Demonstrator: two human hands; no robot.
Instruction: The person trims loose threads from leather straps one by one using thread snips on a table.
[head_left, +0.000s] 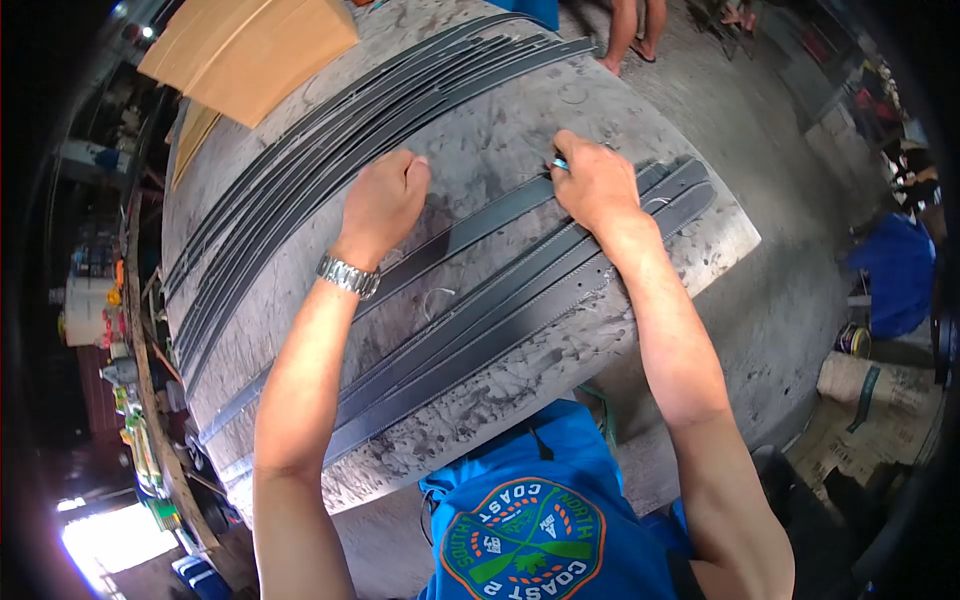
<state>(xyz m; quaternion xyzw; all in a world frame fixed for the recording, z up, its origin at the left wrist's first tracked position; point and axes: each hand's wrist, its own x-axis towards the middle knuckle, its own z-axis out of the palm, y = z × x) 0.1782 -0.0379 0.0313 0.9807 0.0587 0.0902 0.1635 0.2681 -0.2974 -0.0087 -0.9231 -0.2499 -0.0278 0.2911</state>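
Observation:
Several long dark straps (pixel 470 325) with stitched edges lie side by side along the near part of a worn grey table. My right hand (pixel 594 180) is closed at the far edge of these straps, over one strap (pixel 480 216); its fingertips are partly hidden, with something small and light blue at the fingers. My left hand (pixel 385 198), a metal watch on its wrist, is curled closed above the table between the two groups of straps; what it holds, if anything, is hidden. Beyond it, a larger bundle of dark straps (pixel 330 150) curves across the table's far side.
Brown cardboard (pixel 250 55) lies at the table's far left corner. The grey table (pixel 700 260) ends in a corner at the right. Another person's legs (pixel 625 30) stand beyond the far edge. A tub (pixel 852 340) and a sack (pixel 870 385) are on the right.

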